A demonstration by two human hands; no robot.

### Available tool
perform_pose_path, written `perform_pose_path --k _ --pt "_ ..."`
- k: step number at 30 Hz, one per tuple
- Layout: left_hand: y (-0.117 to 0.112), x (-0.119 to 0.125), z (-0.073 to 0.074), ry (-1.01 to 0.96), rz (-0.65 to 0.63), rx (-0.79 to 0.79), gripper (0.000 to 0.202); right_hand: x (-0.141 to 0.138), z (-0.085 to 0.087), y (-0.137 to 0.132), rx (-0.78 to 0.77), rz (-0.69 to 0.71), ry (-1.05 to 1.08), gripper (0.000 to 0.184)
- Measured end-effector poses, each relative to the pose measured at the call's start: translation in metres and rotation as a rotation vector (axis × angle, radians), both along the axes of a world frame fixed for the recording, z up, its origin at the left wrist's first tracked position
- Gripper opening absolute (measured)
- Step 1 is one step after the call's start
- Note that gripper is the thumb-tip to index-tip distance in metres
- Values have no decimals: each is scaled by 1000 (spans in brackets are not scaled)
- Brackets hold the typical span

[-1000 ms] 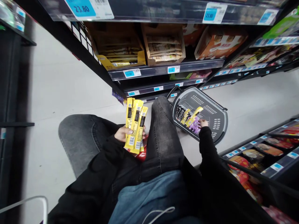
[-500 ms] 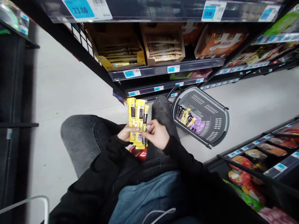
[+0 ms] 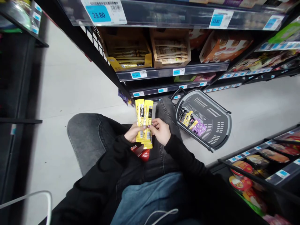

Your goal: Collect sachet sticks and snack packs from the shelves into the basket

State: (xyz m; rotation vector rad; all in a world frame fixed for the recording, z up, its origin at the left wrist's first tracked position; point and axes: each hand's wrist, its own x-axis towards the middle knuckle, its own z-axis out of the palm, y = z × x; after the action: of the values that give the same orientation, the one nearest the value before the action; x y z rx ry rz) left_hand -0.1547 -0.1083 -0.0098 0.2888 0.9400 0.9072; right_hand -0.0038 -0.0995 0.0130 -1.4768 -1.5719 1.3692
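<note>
Your left hand (image 3: pixel 132 133) clamps yellow stick packs (image 3: pixel 148 114) at its two o'clock, right hand (image 3: pixel 162 133) pinches their edge at its ten, basket (image 3: pixel 208 103) between two and three.

Pale, smooth floor (image 3: pixel 67 84) stretches along the aisle. Directly on it, at 3 o'clock from the centre of view, stands a grey plastic shopping basket (image 3: pixel 210 100) with rounded ends and slotted sides; narrow black stick packs (image 3: pixel 183 115), yellow stick packs (image 3: pixel 188 119) and purple stick packs (image 3: pixel 200 127) lie together along its near, left-hand side. At 12 o'clock, a dark shelf (image 3: pixel 161 72) edged with blue-and-white price labels (image 3: pixel 138 74) carries an open yellow-fronted cardboard box (image 3: pixel 140 64) at 11, an open brown cardboard box (image 3: pixel 173 63) at 1, and an orange-and-white carton (image 3: pixel 225 48) at 2.
</note>
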Motion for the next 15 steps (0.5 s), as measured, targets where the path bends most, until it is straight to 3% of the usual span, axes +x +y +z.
perform_pose_path --k 5,15 --pt "0 1 4 -11 24 26 43 0 -9 0 -136 -58 152 23" --pt "2 -2 10 -7 28 -25 35 -4 4 2 -291 -247 442 30"
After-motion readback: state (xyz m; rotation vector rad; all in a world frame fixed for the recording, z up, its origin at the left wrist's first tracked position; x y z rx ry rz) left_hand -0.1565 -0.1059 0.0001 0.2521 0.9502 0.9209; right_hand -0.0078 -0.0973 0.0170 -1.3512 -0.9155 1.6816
